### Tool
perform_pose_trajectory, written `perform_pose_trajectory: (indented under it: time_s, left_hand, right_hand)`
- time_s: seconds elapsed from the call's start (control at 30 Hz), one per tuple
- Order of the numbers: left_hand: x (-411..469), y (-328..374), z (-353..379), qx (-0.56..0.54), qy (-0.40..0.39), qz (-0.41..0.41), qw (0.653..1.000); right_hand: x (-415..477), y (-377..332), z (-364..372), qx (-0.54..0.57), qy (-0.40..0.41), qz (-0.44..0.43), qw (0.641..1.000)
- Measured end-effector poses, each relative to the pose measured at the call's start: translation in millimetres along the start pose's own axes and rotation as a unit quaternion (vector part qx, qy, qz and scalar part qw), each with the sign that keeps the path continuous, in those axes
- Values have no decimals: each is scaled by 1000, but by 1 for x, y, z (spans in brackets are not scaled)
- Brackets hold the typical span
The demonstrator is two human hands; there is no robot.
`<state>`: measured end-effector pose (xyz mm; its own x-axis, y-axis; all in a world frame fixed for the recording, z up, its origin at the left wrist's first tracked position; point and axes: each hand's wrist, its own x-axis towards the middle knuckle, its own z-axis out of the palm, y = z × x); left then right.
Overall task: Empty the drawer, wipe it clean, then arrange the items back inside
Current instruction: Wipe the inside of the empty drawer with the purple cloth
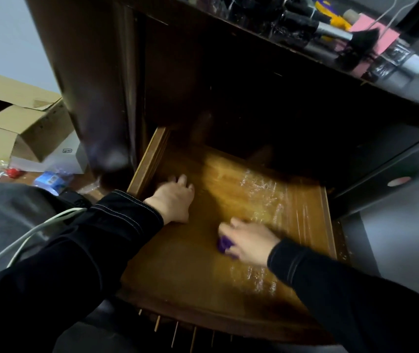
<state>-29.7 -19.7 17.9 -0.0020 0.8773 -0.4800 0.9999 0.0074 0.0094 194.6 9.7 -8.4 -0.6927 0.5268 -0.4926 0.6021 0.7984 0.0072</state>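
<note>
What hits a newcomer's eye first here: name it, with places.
The pulled-out wooden drawer fills the centre. In it the right hand grips a purple cloth beside shiny streaks, while the left hand rests near the left wall. Open cardboard boxes lie on the floor, far left.

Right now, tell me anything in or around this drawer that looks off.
Whitish, shiny streaks smear the right half of the drawer floor, both beyond and nearer than the right hand gripping the purple cloth. Whether it is wet film or residue, I cannot tell. Nothing looks broken.
</note>
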Motion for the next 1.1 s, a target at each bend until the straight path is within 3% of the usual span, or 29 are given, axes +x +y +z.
perform_pose_trajectory:
  time_s: [0.07,0.13,0.2,0.3,0.4,0.47,0.63,0.73,0.9,1.0,1.1]
  left_hand:
    - [-1,0,1,5,1,0,1000]
    - [-1,1,1,8,2,-1,1000]
    - [1,1,2,10,2,-3,1000]
    - [2,1,1,11,2,-7,1000]
    - [1,0,1,5,3,-7,1000]
    - [-1,0,1,4,6,-5,1000]
    - [0,-1,2,6,10,-2,1000]
    - [2,0,3,23,20,-5,1000]
    - [10,-1,8,25,21,-6,999]
    - [12,-1,9,20,18,-5,1000]
    - [12,0,7,30,25,-2,999]
  right_hand:
    - [-16,-18,11,-18,-15,-57,998]
    - [-12,-15,6,-7,-22,-50,998]
    - [10,1,-10,27,-11,6,1000]
    - [54,33,-39,76,81,139,984]
    - [83,45,-53,61,125,214,967]
    - [81,35,-46,53,131,215,966]
    - [49,16,-13,52,131,118,983]
    - [69,24,-31,79,185,175,964]
    - [140,29,-67,161,270,312,897]
    - [159,20,-66,152,315,307,885]
    - [146,26,-62,166,273,250,914]
